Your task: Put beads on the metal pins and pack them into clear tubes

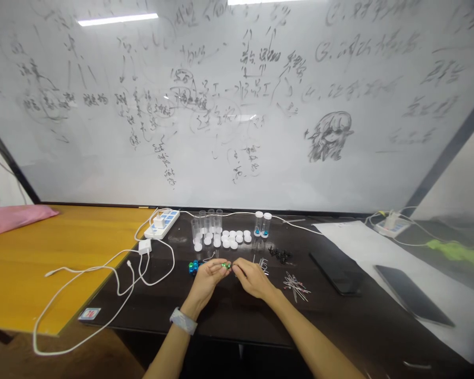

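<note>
Both hands meet above the dark table's front half. My left hand (208, 279) pinches a small shiny green piece (226, 266) between its fingertips. My right hand (253, 278) is closed with thumb and fingers pressed together, right beside the green piece; what it grips, if anything, is too small to make out. Left of my left hand lies a cluster of shiny blue and green pieces (193, 267). Beyond my right hand are thin whitish pieces (263, 265), a heap of small black parts (280, 255) and a pile of thin wire-like pins (296, 287).
Behind the hands stand several clear tubes (211, 221) and white caps (237, 237). Two capped tubes (263, 225) hold blue bits. A power strip (161, 223) and white cables (114, 266) lie left. Two dark phone-like slabs (335, 271) lie right, one on white paper (351, 239).
</note>
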Action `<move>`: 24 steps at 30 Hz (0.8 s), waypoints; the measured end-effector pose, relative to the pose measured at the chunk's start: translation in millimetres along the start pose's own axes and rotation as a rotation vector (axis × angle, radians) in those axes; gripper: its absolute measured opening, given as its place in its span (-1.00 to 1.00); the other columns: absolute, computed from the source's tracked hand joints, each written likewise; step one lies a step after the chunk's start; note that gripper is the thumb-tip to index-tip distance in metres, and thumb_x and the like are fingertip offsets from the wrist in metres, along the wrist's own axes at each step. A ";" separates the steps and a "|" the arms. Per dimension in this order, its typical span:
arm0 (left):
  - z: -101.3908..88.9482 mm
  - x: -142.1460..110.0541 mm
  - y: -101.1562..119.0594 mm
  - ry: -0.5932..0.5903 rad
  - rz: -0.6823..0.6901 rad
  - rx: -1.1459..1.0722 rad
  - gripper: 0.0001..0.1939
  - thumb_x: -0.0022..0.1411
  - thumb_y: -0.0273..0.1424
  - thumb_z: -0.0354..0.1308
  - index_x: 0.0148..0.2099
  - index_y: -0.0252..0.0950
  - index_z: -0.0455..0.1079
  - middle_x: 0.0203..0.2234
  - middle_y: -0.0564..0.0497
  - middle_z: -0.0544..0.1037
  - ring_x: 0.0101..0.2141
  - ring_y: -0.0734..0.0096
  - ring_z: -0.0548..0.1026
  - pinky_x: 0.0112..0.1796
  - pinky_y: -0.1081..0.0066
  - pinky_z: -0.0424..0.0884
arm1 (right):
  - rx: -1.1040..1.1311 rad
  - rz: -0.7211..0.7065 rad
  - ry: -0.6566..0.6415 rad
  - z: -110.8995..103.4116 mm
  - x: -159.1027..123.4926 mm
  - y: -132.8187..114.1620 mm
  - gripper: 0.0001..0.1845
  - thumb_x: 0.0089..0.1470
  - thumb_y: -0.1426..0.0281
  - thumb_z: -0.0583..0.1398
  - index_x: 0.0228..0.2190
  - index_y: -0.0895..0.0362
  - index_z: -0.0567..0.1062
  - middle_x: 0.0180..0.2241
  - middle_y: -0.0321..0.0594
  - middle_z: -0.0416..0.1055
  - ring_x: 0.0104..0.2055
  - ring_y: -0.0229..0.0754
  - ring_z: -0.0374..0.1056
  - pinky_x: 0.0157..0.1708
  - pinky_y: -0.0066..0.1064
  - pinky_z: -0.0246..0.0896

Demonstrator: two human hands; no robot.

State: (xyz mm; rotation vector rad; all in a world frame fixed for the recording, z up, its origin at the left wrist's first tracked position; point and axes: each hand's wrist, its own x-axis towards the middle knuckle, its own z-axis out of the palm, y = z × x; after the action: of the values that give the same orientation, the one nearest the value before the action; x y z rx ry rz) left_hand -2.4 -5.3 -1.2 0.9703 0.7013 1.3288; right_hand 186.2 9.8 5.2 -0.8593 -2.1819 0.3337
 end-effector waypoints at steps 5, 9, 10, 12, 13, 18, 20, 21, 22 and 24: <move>-0.7 0.0 -0.7 0.003 -0.001 -0.006 -0.63 -0.05 -0.37 0.49 -0.17 -0.37 0.55 -0.25 -0.16 0.67 -0.23 0.29 0.61 -0.08 0.33 0.47 | -0.001 0.023 0.012 -2.1 -1.5 0.3 -0.84 0.26 0.29 0.12 -0.14 0.05 0.36 -0.31 -0.25 0.43 -0.40 -0.20 0.32 -0.37 -0.41 0.15; -1.8 0.2 -1.7 -0.009 0.002 0.000 -0.64 -0.02 -0.38 0.48 -0.15 -0.37 0.55 -0.24 -0.16 0.67 -0.21 0.29 0.61 -0.07 0.34 0.47 | -0.014 0.007 0.006 0.1 -1.1 1.2 -0.88 0.31 0.32 0.06 -0.20 0.06 0.38 -0.34 -0.24 0.43 -0.35 -0.18 0.36 -0.34 -0.41 0.16; -2.0 0.3 -1.9 -0.011 0.005 0.003 -0.64 -0.02 -0.38 0.48 -0.15 -0.37 0.55 -0.24 -0.16 0.67 -0.21 0.29 0.61 -0.06 0.33 0.46 | -0.018 0.001 0.004 0.8 -0.9 1.6 -0.84 0.34 0.33 0.03 -0.24 0.06 0.38 -0.35 -0.24 0.43 -0.33 -0.17 0.37 -0.32 -0.40 0.17; -2.4 0.6 -2.4 -0.014 0.008 0.007 -0.64 -0.02 -0.38 0.47 -0.15 -0.38 0.55 -0.23 -0.17 0.67 -0.20 0.27 0.61 -0.05 0.31 0.46 | -0.025 -0.001 0.005 1.0 -0.7 2.1 -0.79 0.36 0.34 -0.01 -0.27 0.06 0.38 -0.36 -0.25 0.43 -0.33 -0.17 0.37 -0.31 -0.40 0.17; -2.5 0.8 -2.5 -0.014 0.007 0.007 -0.63 -0.02 -0.37 0.48 -0.15 -0.38 0.55 -0.23 -0.17 0.67 -0.20 0.27 0.61 -0.05 0.31 0.46 | -0.025 0.002 0.007 0.5 -0.8 2.1 -0.82 0.35 0.34 0.00 -0.25 0.06 0.38 -0.36 -0.25 0.42 -0.34 -0.18 0.36 -0.32 -0.40 0.17; -1.1 1.1 -1.9 -0.006 0.001 0.005 -0.64 -0.04 -0.38 0.48 -0.16 -0.37 0.56 -0.25 -0.15 0.67 -0.22 0.29 0.61 -0.07 0.32 0.47 | -0.026 -0.003 0.014 -1.8 -1.8 1.8 -0.83 0.26 0.30 0.13 -0.13 0.07 0.35 -0.31 -0.25 0.43 -0.40 -0.20 0.33 -0.37 -0.41 0.17; -0.3 0.6 -1.5 0.009 0.008 0.017 -0.64 -0.05 -0.38 0.49 -0.17 -0.37 0.57 -0.25 -0.14 0.66 -0.22 0.29 0.60 -0.07 0.32 0.47 | -0.031 -0.018 0.004 -0.7 -1.5 2.5 -0.87 0.31 0.32 0.05 -0.18 0.06 0.37 -0.32 -0.23 0.43 -0.34 -0.18 0.36 -0.33 -0.40 0.18; 0.0 0.3 -1.3 0.018 0.011 0.020 -0.64 -0.06 -0.39 0.49 -0.17 -0.37 0.57 -0.25 -0.12 0.66 -0.22 0.29 0.60 -0.06 0.32 0.47 | -0.035 -0.023 -0.001 0.0 -1.3 2.8 -0.84 0.34 0.34 0.01 -0.21 0.06 0.37 -0.33 -0.23 0.43 -0.32 -0.17 0.37 -0.31 -0.39 0.18; 0.2 0.1 -1.1 0.027 0.015 0.018 -0.64 -0.06 -0.39 0.49 -0.18 -0.37 0.57 -0.26 -0.11 0.66 -0.22 0.30 0.59 -0.06 0.32 0.47 | -0.039 -0.024 -0.004 0.4 -1.2 3.1 -0.81 0.36 0.35 -0.02 -0.24 0.06 0.38 -0.33 -0.23 0.43 -0.30 -0.17 0.37 -0.29 -0.38 0.18; 0.2 -0.1 -1.0 0.036 0.012 0.006 -0.64 -0.06 -0.39 0.49 -0.17 -0.36 0.57 -0.29 -0.10 0.66 -0.23 0.31 0.60 -0.06 0.32 0.47 | -0.040 -0.013 -0.003 0.4 -1.3 3.2 -0.81 0.36 0.34 -0.01 -0.25 0.06 0.37 -0.35 -0.24 0.42 -0.32 -0.18 0.37 -0.30 -0.39 0.18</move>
State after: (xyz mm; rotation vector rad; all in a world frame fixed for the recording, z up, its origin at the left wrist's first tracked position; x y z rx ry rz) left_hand -1.9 -5.4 -2.0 0.9590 0.7280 1.3579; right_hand 188.1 11.3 2.7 -0.8665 -2.2025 0.2857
